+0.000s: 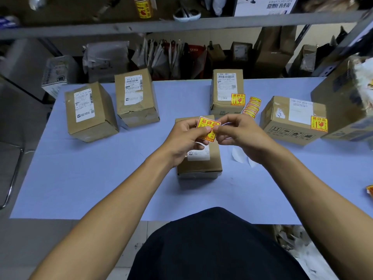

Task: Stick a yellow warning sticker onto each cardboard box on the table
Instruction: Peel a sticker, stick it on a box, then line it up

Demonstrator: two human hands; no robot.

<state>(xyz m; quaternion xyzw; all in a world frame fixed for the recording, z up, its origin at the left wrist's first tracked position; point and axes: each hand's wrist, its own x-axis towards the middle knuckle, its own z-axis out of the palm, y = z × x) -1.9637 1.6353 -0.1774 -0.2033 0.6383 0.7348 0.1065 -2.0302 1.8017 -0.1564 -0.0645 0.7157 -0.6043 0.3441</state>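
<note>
Both hands meet above the middle box (198, 158), which lies on the blue table (80, 178) with its long axis running away from the person. The left hand (184, 141) pinches the yellow sticker (207, 128) at its lower right corner between thumb and forefinger; the right hand (240, 136) pinches the same corner from the other side, apparently parting sticker from backing. The sticker is held tilted, printed face toward the camera, directly above the far half of the box top, so the coming move is judged to be a short descent straight down; neither hand is clearly nearer. Two boxes to the right, the back box (227, 89) and the right box (292, 120), already carry yellow stickers; the two left boxes (90, 112) (136, 98) show none. A strip of spare stickers (251, 107) lies between the stickered boxes, and white backing scraps (239, 155) lie just right of the middle box. Hidden: the fingertips' contact behind the sticker, whether backing remains attached, and most of the middle box's top under the hands. A large carton (347, 98) is cut off at the right edge.
</note>
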